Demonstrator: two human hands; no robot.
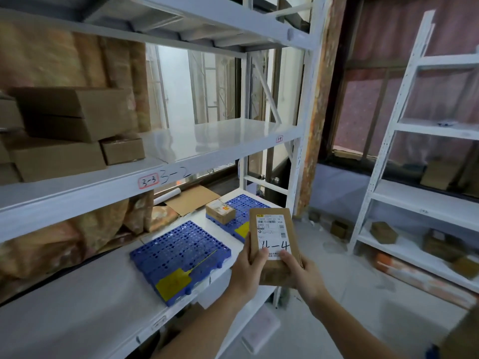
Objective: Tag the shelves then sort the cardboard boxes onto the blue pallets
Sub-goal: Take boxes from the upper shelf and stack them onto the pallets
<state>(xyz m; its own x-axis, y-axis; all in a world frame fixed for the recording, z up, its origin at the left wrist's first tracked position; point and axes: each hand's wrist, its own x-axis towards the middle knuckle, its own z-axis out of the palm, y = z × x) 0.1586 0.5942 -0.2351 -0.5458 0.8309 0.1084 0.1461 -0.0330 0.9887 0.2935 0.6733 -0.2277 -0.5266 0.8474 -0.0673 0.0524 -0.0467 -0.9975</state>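
Both hands hold a flat cardboard box [274,244] upright above the lower shelf [77,301]: the left hand [248,275] and the right hand [300,275] each have a grip closed around its lower end. Its label reads "4". Tags [147,182] are on the shelf edges. The far pallet [242,203] carries one small box [220,211]; the near pallet [178,252] carries none, so most sorting likely remains.

A tall white metal rack [305,104] is seen on the left, a second white rack [404,130] on the right. Between them a rusted, peeling pillar [318,120] is set against dark-framed windows [363,112] backed by patterned reddish sheeting. A pale grey floor [344,275] is lit evenly.
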